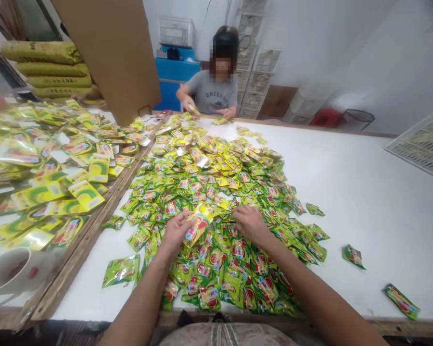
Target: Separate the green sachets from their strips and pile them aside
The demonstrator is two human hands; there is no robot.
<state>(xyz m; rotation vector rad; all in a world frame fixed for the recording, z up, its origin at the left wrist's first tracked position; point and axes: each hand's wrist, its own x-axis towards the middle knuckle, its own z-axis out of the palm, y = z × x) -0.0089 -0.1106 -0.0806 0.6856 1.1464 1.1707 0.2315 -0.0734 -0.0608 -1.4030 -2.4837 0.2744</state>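
In my left hand is a small yellow carton with a red watermelon picture, pinched between thumb and fingers and tilted over the pile. My right hand is just to the right of it, fingers curled down among the packets; what they grip, if anything, is hidden. Beneath both hands spreads a large heap of green sachets printed with red watermelon. Toward the far side the heap turns to yellow sachets.
Many yellow cartons cover the left table behind a wooden ledge. A white cup stands front left. A co-worker handles packets across the white table. A large cardboard sheet stands upright; a white crate is at right.
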